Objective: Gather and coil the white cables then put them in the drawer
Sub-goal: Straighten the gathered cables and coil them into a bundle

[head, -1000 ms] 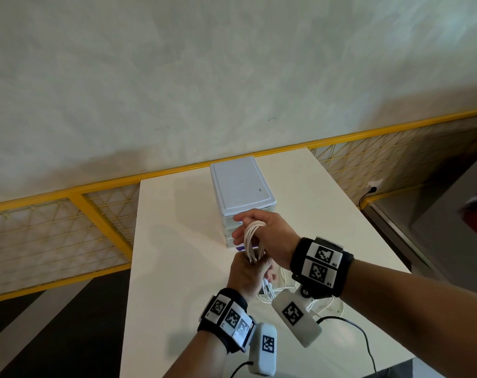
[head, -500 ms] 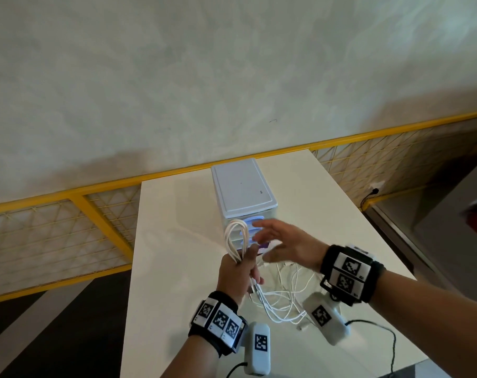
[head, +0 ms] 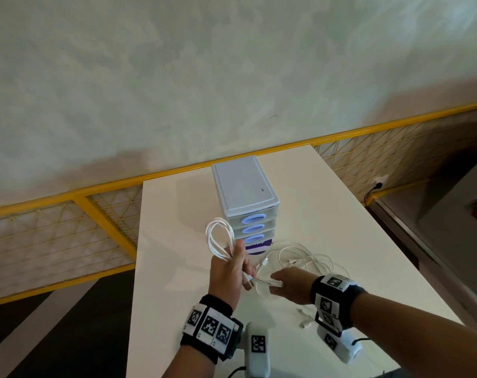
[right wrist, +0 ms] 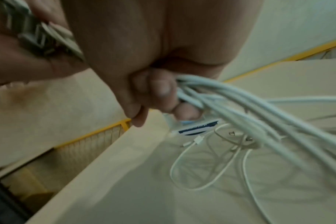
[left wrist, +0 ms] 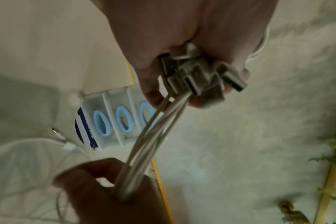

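Limp, light thin white cables (head: pixel 218 241): left hand (head: pixel 227 271) clamps loops and plugs; right hand (head: pixel 291 286) pinches trailing strands, best gathered near the plugs.

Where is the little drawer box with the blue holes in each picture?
Head: drawer box at centre, on the table, beyond both hands.
Left wrist: drawer box left of centre, turned sideways, behind the held cables.
Right wrist: only its striped label peeks below the fingers.
Shared landmark: that label.
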Tool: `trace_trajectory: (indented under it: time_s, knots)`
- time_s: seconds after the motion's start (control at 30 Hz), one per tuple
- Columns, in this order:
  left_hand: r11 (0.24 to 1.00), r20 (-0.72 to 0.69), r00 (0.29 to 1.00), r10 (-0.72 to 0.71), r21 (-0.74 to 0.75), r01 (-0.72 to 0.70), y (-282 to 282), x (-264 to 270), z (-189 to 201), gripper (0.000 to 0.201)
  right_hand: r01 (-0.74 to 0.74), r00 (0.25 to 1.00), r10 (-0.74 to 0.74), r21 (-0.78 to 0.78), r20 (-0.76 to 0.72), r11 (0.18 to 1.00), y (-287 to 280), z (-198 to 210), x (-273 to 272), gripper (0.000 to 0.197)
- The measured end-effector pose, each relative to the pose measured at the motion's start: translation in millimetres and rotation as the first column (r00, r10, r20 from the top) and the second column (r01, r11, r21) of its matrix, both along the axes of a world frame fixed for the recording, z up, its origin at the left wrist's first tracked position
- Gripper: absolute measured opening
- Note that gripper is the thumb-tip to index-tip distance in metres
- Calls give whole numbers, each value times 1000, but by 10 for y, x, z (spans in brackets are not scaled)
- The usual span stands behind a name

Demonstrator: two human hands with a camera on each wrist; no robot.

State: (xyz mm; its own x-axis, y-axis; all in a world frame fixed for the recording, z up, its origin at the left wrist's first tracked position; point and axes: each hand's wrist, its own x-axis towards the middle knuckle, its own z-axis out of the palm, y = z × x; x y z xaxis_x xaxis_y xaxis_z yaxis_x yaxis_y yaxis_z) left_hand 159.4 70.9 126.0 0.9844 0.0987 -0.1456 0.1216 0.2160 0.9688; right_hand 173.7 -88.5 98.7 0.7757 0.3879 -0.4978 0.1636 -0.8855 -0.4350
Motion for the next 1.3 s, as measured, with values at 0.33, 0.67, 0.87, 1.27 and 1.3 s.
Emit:
trace_trajectory:
  time_s: [0.33,0.67,0.87,1.27,1.3]
  knots:
    - [981,-227,966,126,176,-87,138,33,-190,53,141,924,-99,-89,369,986,-264,167,169,26]
    - [968,-362,929,70,248,24,-167,-62,-205,47,160,780,-295,280,552,947,78,585,141,58]
    - [946,-342,938,-46,286,151,-280,-139,-208,52,220,846,-401,454,353,863,139,640,237,26]
    - [814,-177,956,-236,502,294,-302,-154,-229,49,259,920,-356,425,164,867,147,635,323,19]
    - [840,-188,954,-232,457,294,-289,-150,-205,47,264,917,-364,438,161,859,150,644,307,21]
